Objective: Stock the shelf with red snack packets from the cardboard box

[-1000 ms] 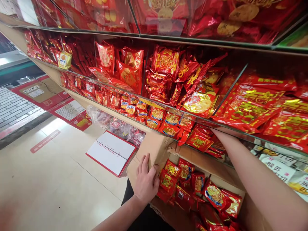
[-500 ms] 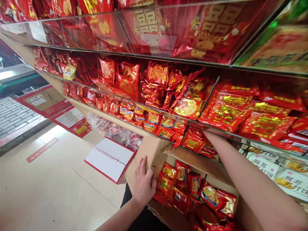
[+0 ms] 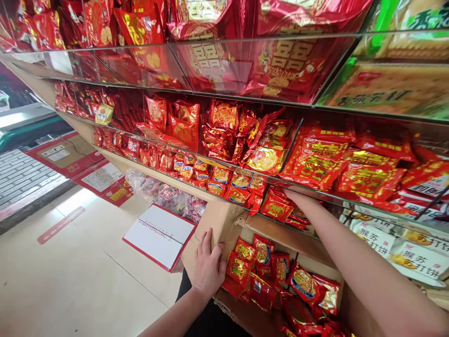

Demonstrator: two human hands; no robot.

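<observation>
My left hand [image 3: 207,264] grips the side of an open cardboard box [image 3: 219,220], its fingers lying over the box wall. Inside the box lie many small red-and-gold snack packets [image 3: 264,292], heaped loosely. My right forearm [image 3: 336,243] crosses above the box and reaches into the lower shelf compartment; the right hand itself is hidden behind the shelf edge and the packets. Close to where it disappears, red packets with gold print [image 3: 277,206] sit in that compartment. What the right hand touches or holds does not show.
Clear-fronted shelves [image 3: 210,70] rise above, filled with red snack bags. White biscuit packs [image 3: 414,257] stand at the right. On the tiled floor [image 3: 87,271] are a red-edged box with white flaps [image 3: 159,236], plastic-bagged goods [image 3: 168,192] and red cartons [image 3: 101,175].
The view has shifted slightly, showing more of the upper shelf. My left hand stays on the box, and the right arm is still reaching into the lower shelf.
</observation>
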